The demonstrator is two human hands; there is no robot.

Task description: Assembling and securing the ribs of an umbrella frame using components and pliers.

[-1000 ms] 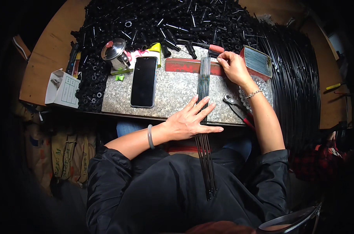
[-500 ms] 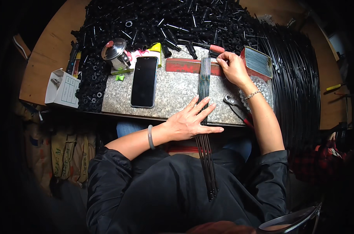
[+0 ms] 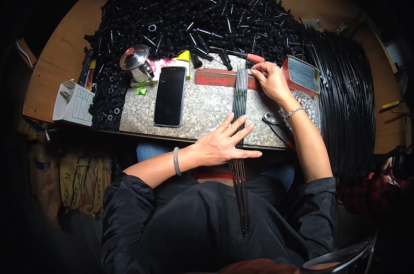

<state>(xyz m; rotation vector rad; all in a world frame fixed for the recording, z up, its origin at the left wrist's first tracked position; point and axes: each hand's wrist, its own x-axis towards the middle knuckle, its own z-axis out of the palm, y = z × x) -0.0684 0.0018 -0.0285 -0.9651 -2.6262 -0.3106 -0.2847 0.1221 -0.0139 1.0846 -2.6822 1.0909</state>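
Fingers (image 3: 240,135) spread wide, the left hand (image 3: 213,147) lies across black rods (image 3: 240,98) overhanging the worktop's (image 3: 204,109) near edge, probably keeping them flat and aligned; narrowly pinched, the right hand (image 3: 274,83) is by the red bar's (image 3: 216,78) right end, its hold unclear

Slim black rods (image 3: 239,100) (glossy, side by side), crosswise over the red bar (image 3: 214,77).

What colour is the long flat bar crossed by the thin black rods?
The long flat bar is red with dark worn patches, best seen in the head view.
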